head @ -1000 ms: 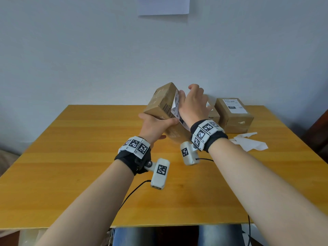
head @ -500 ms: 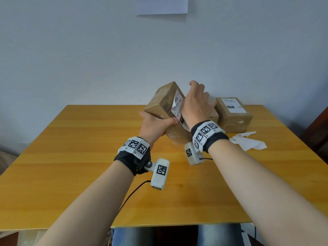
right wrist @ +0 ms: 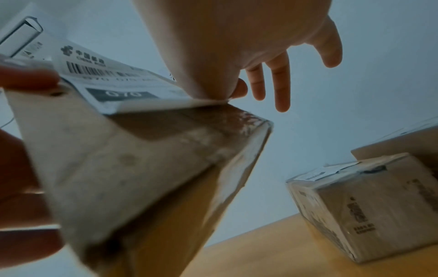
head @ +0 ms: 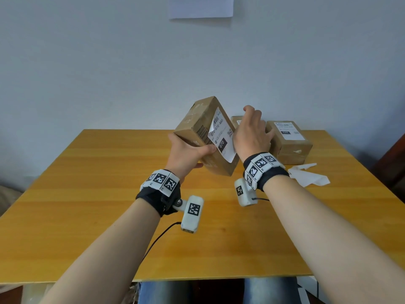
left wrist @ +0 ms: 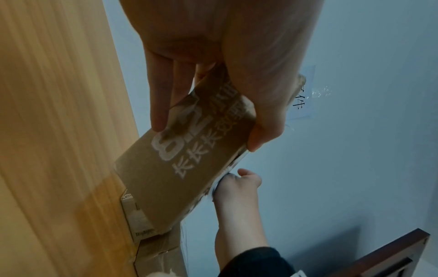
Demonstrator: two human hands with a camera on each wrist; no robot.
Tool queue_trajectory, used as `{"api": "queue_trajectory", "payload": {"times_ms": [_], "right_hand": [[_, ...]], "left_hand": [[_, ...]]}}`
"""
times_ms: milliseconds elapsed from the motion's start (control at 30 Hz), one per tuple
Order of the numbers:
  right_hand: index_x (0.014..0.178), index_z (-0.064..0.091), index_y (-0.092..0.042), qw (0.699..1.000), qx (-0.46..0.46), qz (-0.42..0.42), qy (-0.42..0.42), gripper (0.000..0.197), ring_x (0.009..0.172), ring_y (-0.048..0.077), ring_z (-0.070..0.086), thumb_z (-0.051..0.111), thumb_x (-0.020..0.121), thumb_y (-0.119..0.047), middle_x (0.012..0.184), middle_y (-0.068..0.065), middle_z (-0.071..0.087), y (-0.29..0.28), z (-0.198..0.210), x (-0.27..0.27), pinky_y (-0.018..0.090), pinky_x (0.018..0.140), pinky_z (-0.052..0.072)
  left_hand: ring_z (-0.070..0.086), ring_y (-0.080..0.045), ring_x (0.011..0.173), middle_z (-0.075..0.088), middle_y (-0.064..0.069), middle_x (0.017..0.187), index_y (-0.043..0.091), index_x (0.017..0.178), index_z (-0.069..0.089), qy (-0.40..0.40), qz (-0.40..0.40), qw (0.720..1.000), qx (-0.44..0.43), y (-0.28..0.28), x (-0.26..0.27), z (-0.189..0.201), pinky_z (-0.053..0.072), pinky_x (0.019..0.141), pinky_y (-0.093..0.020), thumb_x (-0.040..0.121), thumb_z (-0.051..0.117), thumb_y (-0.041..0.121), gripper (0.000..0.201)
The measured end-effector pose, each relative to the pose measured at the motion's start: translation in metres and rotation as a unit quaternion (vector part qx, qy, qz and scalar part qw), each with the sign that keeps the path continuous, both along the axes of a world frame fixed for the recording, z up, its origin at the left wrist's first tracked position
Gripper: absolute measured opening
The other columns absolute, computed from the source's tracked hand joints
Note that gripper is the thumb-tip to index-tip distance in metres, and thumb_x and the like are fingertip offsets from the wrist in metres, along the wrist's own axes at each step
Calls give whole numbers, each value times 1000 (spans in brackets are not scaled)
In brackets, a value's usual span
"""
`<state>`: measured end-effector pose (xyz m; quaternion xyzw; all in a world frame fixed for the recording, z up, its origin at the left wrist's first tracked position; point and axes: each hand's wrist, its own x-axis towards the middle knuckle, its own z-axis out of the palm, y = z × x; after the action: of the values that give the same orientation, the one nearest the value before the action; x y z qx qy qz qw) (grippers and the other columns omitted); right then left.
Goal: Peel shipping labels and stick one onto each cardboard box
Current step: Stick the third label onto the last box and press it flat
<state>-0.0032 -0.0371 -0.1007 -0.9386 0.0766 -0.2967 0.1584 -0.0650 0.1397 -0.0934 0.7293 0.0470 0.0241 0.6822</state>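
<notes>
My left hand (head: 186,153) grips the tilted cardboard box (head: 203,128) above the desk (head: 87,194). My right hand (head: 252,133), fingers relaxed, presses the shipping label (head: 222,137) against it.

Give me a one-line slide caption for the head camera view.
Left hand holds a tilted cardboard box above the table while the right hand presses on its shipping label.

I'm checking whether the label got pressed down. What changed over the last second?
The right hand slid rightward off the shipping label, uncovering its print; only the heel of the hand now rests on the label's edge, fingers spread. The left hand keeps gripping the tilted cardboard box. The labelled boxes behind stayed put.
</notes>
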Motion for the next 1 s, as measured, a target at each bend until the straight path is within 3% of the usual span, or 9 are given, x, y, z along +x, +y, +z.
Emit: {"api": "queue_trajectory", "payload": {"times_ms": [167,267,300,433,567,733,800,900,1000], "right_hand": [[143,34,-20,1000,13,5,21,43,124,38,55,50,103,-14,135,11,51,-3,0,0,70,100,40],[143,36,-20,998,50,21,19,39,124,37,56,49,106,-16,138,9,51,-4,8,0,64,98,42],[143,36,-20,998,56,28,13,39,122,37,57,49,106,-18,138,9,52,-4,11,-1,61,96,43],[142,37,-17,994,74,71,21,35,115,36,59,43,107,-19,137,11,56,-2,24,-5,46,80,43],[139,36,-19,988,110,101,49,32,100,31,64,41,107,-23,127,7,64,10,29,-7,48,75,55],[140,37,-18,985,126,111,35,39,103,32,66,49,103,-15,126,7,66,20,21,1,40,69,48],[141,38,-15,986,113,118,22,45,105,32,66,56,100,-12,126,8,66,22,20,6,38,68,47],[139,39,-15,988,102,116,2,44,107,32,68,60,100,-13,126,7,67,23,17,19,45,72,57],[137,40,-15,990,93,110,-14,35,101,31,70,53,104,-15,122,6,69,20,8,36,47,70,59]], "left_hand": [[62,-6,99,54,8,117,13,129,30,1,-7,1000,15,4,4,-1,63,85,-48,79,92,18,80],[60,-5,100,52,12,117,16,132,31,1,-9,999,39,7,9,-1,63,86,-51,78,94,23,83],[59,-4,100,52,13,116,16,133,31,-1,-8,999,49,8,12,-2,63,84,-47,77,94,25,84],[54,4,99,53,13,114,11,136,33,-22,3,998,57,11,21,-9,50,73,-14,76,95,21,87],[59,0,105,54,11,117,11,136,35,-26,3,998,58,6,29,-12,51,73,-18,76,95,27,86],[58,4,100,55,14,113,13,128,35,-68,2,994,90,-3,40,-14,53,70,-10,76,95,30,82],[64,-3,100,58,11,111,14,126,37,-76,0,992,101,-5,48,-15,57,74,-20,75,96,33,81],[70,-17,105,64,3,115,17,121,39,-74,-5,993,91,-5,63,-20,64,84,-42,72,96,35,78],[71,-18,105,65,1,116,18,120,41,-77,-4,993,86,-4,77,-24,65,84,-48,73,97,30,74]]}}
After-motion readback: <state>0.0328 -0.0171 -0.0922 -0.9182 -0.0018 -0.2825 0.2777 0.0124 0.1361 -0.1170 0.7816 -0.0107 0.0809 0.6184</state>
